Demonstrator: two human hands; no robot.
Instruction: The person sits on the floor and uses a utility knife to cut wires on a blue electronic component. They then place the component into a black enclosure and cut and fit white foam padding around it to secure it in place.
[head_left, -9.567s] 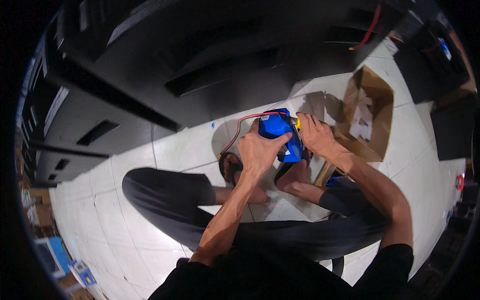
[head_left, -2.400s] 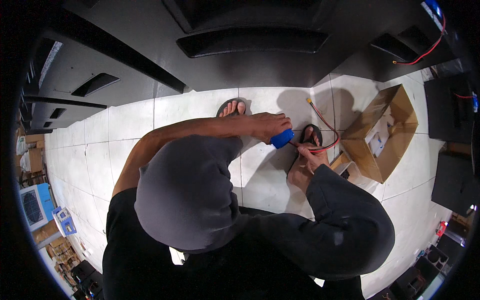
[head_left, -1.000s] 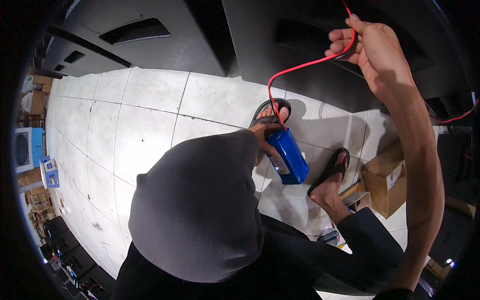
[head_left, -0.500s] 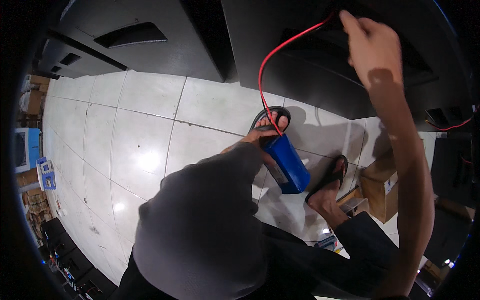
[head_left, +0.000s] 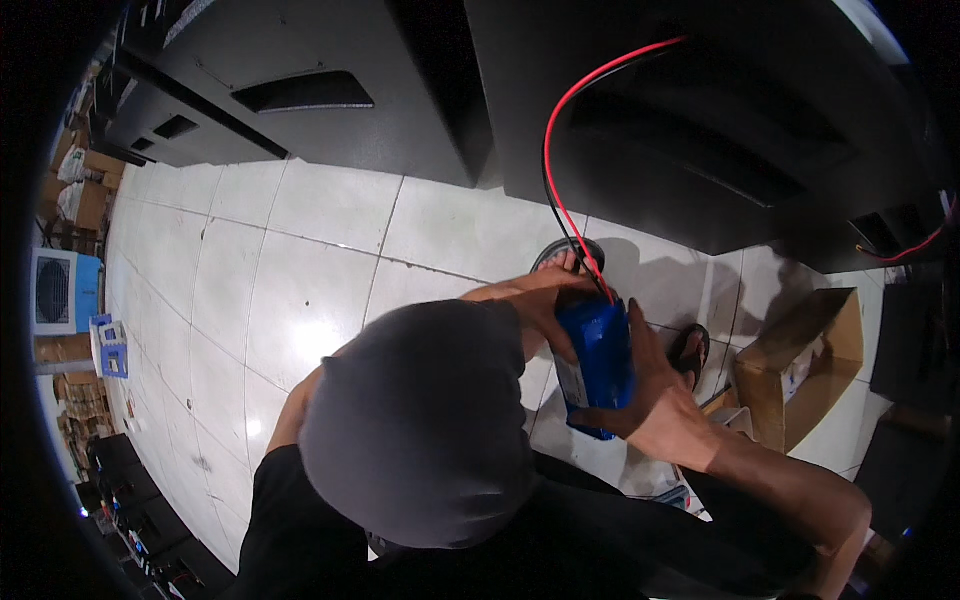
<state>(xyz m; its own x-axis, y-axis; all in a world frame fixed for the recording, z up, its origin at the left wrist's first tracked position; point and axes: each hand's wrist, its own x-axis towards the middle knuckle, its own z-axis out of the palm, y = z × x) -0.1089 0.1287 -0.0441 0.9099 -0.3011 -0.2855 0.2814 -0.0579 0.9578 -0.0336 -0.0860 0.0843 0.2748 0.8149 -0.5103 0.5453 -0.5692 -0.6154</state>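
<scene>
A blue wrapped battery pack (head_left: 602,350) with a pale label on its side is held between my two hands. My left hand (head_left: 550,308) grips its upper left side, close to where the wires come out. Along the right side and lower end, my right hand (head_left: 662,400) has its fingers wrapped round the pack. A red and black wire pair (head_left: 549,140) rises from the top of the pack, curving up to a dark opening in the black cabinet (head_left: 640,150). A rounded grey cloth-covered shape (head_left: 415,430) hides much of my left arm.
Another black cabinet (head_left: 330,135) with a recessed slot stands at the upper left. An open cardboard box (head_left: 800,370) is on the white tiled floor (head_left: 310,250) to the right. My sandalled foot (head_left: 690,352) is just beyond my right hand. Boxes and a blue-white carton (head_left: 62,290) line the far left.
My right hand has come down from the wire's upper end at the cabinet and taken hold of the battery pack. My left hand still grips the pack. The view has shifted slightly.
</scene>
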